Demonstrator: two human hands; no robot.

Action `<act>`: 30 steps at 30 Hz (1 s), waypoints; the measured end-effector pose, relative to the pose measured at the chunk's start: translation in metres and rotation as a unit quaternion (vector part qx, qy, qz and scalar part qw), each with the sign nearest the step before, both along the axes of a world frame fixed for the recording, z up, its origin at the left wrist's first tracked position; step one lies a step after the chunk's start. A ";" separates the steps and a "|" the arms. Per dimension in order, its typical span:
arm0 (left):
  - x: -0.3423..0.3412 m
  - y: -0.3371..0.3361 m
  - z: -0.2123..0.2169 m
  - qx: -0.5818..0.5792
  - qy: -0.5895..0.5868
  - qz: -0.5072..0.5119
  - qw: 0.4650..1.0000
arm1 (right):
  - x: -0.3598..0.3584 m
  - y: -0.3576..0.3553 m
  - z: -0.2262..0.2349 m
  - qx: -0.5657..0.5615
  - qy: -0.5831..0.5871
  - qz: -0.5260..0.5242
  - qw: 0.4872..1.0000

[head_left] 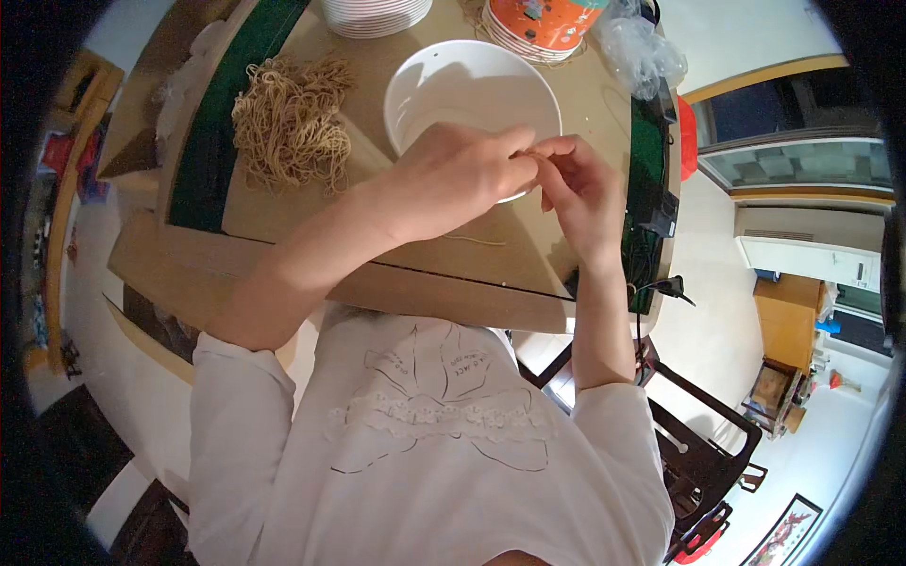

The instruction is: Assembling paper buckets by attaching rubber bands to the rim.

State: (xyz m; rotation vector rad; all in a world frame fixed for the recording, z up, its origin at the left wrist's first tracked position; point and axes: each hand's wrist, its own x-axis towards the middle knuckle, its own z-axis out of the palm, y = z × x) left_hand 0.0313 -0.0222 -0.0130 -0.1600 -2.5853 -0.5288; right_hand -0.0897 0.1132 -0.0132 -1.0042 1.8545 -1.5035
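Note:
My left hand (461,172) reaches across the near rim of a white round tub (425,85). My right hand (587,198) meets it fingertip to fingertip at the tub's right rim. Both hands are closed in a pinch. Whatever lies between the fingertips is too small to make out. Left of the tub lies a tangled heap of tan string (293,123). One short loose piece of string (475,241) rests on the table just below my left wrist.
Behind the tub stand a stack of white paper tubs (377,17) and an orange patterned stack of tubs (543,26). A clear plastic bag (642,52) sits at the far right. Black cables (646,269) run along the table's right edge, by a dark chair (708,443).

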 end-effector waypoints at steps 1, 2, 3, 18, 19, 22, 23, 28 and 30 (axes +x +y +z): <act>0.000 0.001 0.000 0.052 -0.021 -0.001 0.998 | 0.002 0.000 -0.002 0.000 0.001 0.001 1.000; 0.000 0.001 -0.002 0.052 -0.021 -0.001 0.998 | 0.003 0.001 -0.006 -0.021 -0.005 -0.012 1.000; 0.000 0.001 -0.007 0.130 -0.024 -0.001 0.991 | 0.004 0.002 -0.010 -0.042 -0.012 -0.024 0.999; -0.007 -0.012 0.004 0.723 -0.211 0.025 0.658 | 0.042 -0.009 -0.047 -0.181 0.215 -0.224 0.933; -0.005 -0.013 0.003 0.713 -0.209 0.021 0.669 | 0.041 -0.010 -0.048 -0.182 0.235 -0.216 0.930; -0.003 -0.011 -0.003 0.663 -0.192 0.043 0.723 | 0.041 -0.009 -0.047 -0.176 0.268 -0.199 0.926; -0.003 -0.010 -0.005 0.619 -0.176 0.069 0.762 | 0.041 -0.009 -0.046 -0.170 0.280 -0.190 0.926; 0.001 -0.005 -0.003 0.468 -0.108 0.083 0.873 | 0.043 -0.005 -0.032 -0.114 0.105 -0.181 0.971; 0.003 -0.003 -0.004 0.423 -0.081 0.075 0.899 | 0.043 -0.004 -0.030 -0.113 0.057 -0.178 0.976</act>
